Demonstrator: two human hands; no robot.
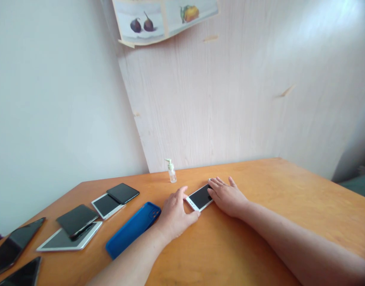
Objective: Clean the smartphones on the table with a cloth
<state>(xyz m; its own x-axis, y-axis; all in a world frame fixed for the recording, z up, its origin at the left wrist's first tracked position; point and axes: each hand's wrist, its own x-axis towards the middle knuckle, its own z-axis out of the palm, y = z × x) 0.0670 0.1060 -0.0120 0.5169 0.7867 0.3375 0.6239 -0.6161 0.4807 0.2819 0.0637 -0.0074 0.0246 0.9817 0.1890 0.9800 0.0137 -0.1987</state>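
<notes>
A white smartphone (201,197) with a dark screen lies face up and slantwise on the table. My left hand (175,212) is at its near left end, thumb by the lower corner and fingers by the upper one, gripping that end between them. Across the far right end of the phone rests my right hand (226,195), palm down, its fingers laid out flat and the thumb on the screen. Just left of my left forearm is a blue phone case (130,232), inner side up, partly hidden by that arm.
A small pump bottle (171,173) stands behind the phone near the wall. To the left lie a white tablet (88,236) under a dark device (76,219), a smaller white device (104,205), a black device (123,193) overlapping it, and dark phones (14,246) at the edge.
</notes>
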